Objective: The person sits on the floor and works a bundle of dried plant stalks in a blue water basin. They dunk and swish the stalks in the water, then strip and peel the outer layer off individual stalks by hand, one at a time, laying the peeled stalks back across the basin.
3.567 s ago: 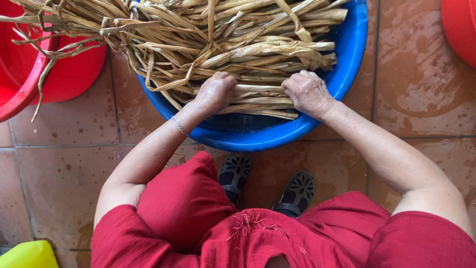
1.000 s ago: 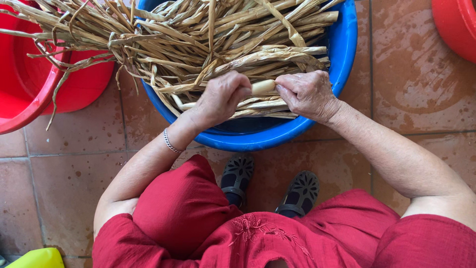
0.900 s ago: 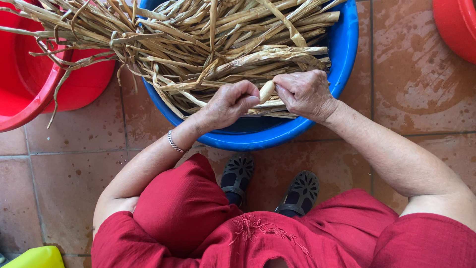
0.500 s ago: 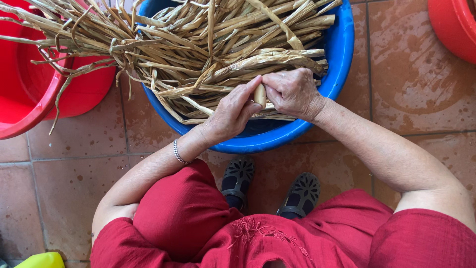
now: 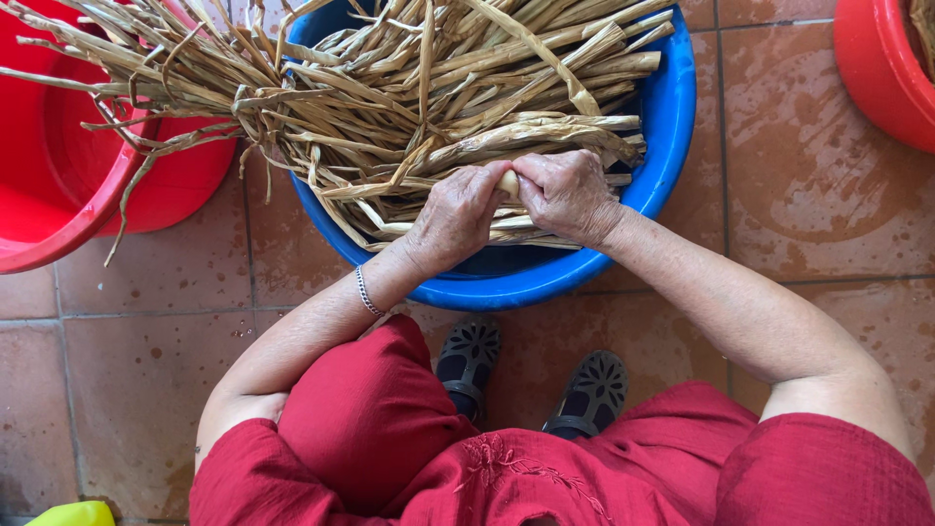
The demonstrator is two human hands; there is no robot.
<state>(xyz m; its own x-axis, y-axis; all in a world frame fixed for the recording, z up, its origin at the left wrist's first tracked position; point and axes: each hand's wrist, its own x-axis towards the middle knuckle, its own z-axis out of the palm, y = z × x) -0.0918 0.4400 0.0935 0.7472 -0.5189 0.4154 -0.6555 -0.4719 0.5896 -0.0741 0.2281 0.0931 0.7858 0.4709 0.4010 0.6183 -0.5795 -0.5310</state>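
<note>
Two hands meet over a blue tub (image 5: 662,146) that sits on a brown tile floor (image 5: 828,195). The left hand (image 5: 453,214) and the right hand (image 5: 565,195) are both closed around one pale stalk (image 5: 508,183), and their fingertips touch. The stalk lies at the near edge of a big pile of dry yellow stalks (image 5: 409,107) that fills the tub and hangs out over its left rim. A thin bracelet (image 5: 364,290) is on the left wrist. A red tub (image 5: 58,175) stands just beside the blue one on the left. Another red tub (image 5: 881,68) is at the far right corner of the floor. Two dark shoes (image 5: 531,375) rest near the blue tub.
</note>
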